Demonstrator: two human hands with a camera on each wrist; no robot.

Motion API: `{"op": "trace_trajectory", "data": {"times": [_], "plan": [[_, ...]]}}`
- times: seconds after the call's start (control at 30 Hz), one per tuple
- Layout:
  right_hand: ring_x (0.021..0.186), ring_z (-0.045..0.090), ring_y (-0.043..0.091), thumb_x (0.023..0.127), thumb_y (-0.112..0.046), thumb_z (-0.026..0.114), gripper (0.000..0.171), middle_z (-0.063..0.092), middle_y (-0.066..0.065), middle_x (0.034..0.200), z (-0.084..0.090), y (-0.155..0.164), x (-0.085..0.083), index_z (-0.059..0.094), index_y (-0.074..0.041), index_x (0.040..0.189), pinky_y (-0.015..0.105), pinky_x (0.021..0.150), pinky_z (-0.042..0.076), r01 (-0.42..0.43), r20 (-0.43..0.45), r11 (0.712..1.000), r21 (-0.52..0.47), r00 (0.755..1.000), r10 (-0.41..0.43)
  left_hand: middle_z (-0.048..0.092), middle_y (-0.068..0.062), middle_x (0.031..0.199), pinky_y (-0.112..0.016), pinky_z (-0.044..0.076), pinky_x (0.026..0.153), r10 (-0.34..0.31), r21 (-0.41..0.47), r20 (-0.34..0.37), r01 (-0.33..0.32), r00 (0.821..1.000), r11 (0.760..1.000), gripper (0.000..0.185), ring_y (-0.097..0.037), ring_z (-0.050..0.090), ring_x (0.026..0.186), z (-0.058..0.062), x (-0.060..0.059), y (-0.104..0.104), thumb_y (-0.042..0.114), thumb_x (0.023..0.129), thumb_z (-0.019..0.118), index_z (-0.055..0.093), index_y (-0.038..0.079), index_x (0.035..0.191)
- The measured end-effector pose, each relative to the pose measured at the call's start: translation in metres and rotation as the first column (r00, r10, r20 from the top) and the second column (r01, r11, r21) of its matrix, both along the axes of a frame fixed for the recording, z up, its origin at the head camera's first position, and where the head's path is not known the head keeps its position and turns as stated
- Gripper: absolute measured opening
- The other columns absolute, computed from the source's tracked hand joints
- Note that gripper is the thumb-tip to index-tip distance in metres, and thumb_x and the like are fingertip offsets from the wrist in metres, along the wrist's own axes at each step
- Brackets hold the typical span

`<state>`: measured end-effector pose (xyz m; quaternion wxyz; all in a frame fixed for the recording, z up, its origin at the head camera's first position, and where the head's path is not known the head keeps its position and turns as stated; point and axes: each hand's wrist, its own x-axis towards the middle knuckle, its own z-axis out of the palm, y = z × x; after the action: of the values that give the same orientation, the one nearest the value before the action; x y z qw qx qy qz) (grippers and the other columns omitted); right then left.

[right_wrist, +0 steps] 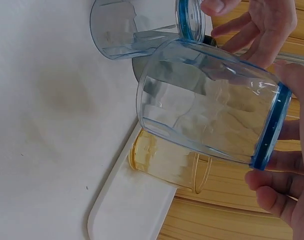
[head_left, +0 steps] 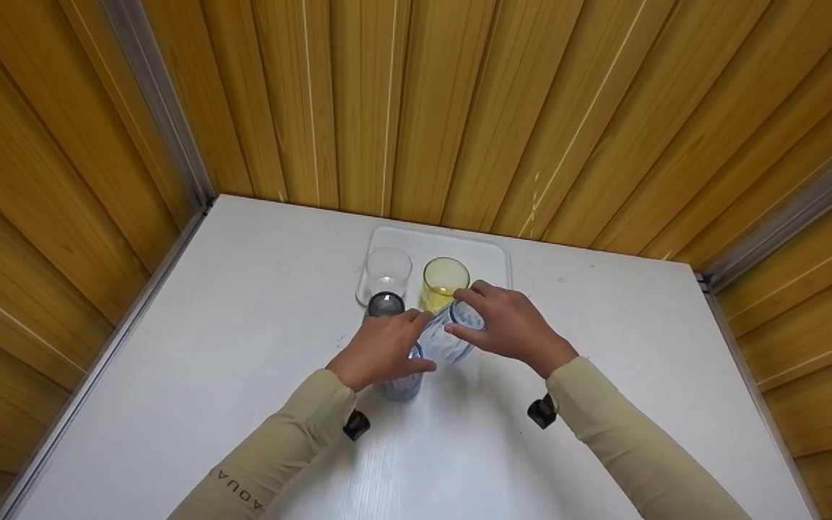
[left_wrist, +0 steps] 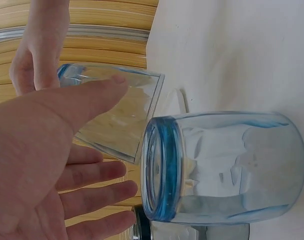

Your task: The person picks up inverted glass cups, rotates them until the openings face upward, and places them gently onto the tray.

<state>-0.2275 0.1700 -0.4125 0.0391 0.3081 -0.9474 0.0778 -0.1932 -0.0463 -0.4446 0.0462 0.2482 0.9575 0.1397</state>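
My right hand (head_left: pixel 513 321) grips a pale blue glass tumbler (head_left: pixel 445 345) by its blue rim. In the right wrist view this tumbler (right_wrist: pixel 207 102) is tilted, with nothing visible inside. My left hand (head_left: pixel 383 348) has its fingers stretched out beside the rim of a second pale blue tumbler (left_wrist: pixel 237 167), which stands upright on the table. In the left wrist view the left thumb overlaps the held tumbler (left_wrist: pixel 119 112). Just beyond the left hand is a dark grey glass (head_left: pixel 386 303), its lower part hidden by that hand.
A white tray (head_left: pixel 484 253) lies at the table's far side, near the wood-patterned wall (head_left: pixel 416 108). A clear glass (head_left: pixel 389 266) stands at its left, and a yellow glass (head_left: pixel 445 278) is partly hidden behind the right hand. Metal posts (head_left: pixel 159 94) frame the white table (head_left: pixel 257 289).
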Motion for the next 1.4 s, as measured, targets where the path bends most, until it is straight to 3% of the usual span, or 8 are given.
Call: {"op": "trace_trajectory", "data": {"times": [0.23, 0.43, 0.6, 1.1, 1.4], "plan": [[0.085, 0.066, 0.015, 0.088, -0.056, 0.06, 0.051, 0.064, 0.002, 0.107, -0.0001, 0.0009, 0.0023, 0.06, -0.02, 0.124, 0.032, 0.079, 0.058, -0.049, -0.062, 0.997, -0.067, 0.997, 0.044, 0.06, -0.008, 0.132, -0.041, 0.056, 0.09, 0.0, 0.001, -0.026, 0.0, 1.0, 1.0, 0.083, -0.022, 0.067, 0.101, -0.0002, 0.0001, -0.0014, 0.057, 0.078, 0.072, 0.043, 0.011, 0.141], [0.088, 0.066, 0.014, 0.088, -0.059, 0.057, 0.054, 0.064, 0.001, 0.108, -0.0019, 0.0017, 0.0033, 0.06, -0.02, 0.125, 0.031, 0.08, 0.058, -0.022, -0.035, 0.995, -0.096, 0.999, 0.019, 0.053, -0.01, 0.142, -0.045, 0.051, 0.098, 0.034, 0.027, 0.036, -0.035, 0.999, 0.999, 0.097, -0.025, 0.063, 0.115, -0.0011, 0.0003, -0.0015, 0.06, 0.077, 0.07, 0.029, 0.014, 0.151], [0.087, 0.065, 0.013, 0.089, -0.064, 0.051, 0.058, 0.065, 0.002, 0.106, -0.0049, 0.0031, 0.0037, 0.06, -0.02, 0.126, 0.03, 0.08, 0.058, -0.023, -0.025, 0.993, -0.119, 0.999, 0.02, 0.049, -0.01, 0.146, -0.048, 0.049, 0.1, 0.038, 0.044, 0.045, -0.04, 0.998, 0.998, 0.102, -0.026, 0.06, 0.12, -0.003, 0.0001, -0.0021, 0.061, 0.076, 0.071, 0.024, 0.014, 0.153], [0.087, 0.064, 0.013, 0.091, -0.063, 0.048, 0.061, 0.064, 0.002, 0.114, -0.003, 0.0056, 0.0071, 0.056, -0.015, 0.128, 0.031, 0.079, 0.058, 0.005, 0.081, 0.975, -0.22, 0.997, 0.013, 0.045, -0.009, 0.149, -0.049, 0.046, 0.103, 0.06, 0.086, 0.091, -0.068, 0.994, 0.994, 0.104, -0.027, 0.056, 0.127, -0.0004, -0.0016, 0.0017, 0.06, 0.074, 0.074, 0.021, 0.018, 0.154], [0.083, 0.061, 0.01, 0.09, -0.064, 0.049, 0.061, 0.063, 0.0, 0.117, -0.0034, 0.0094, 0.0061, 0.054, -0.019, 0.13, 0.026, 0.074, 0.058, 0.028, 0.127, 0.971, -0.239, 0.992, 0.003, 0.053, -0.008, 0.14, -0.046, 0.051, 0.099, 0.061, 0.094, 0.037, -0.064, 0.997, 0.994, 0.096, -0.024, 0.061, 0.116, 0.0008, -0.002, 0.0016, 0.058, 0.074, 0.075, 0.03, 0.017, 0.149]]}}
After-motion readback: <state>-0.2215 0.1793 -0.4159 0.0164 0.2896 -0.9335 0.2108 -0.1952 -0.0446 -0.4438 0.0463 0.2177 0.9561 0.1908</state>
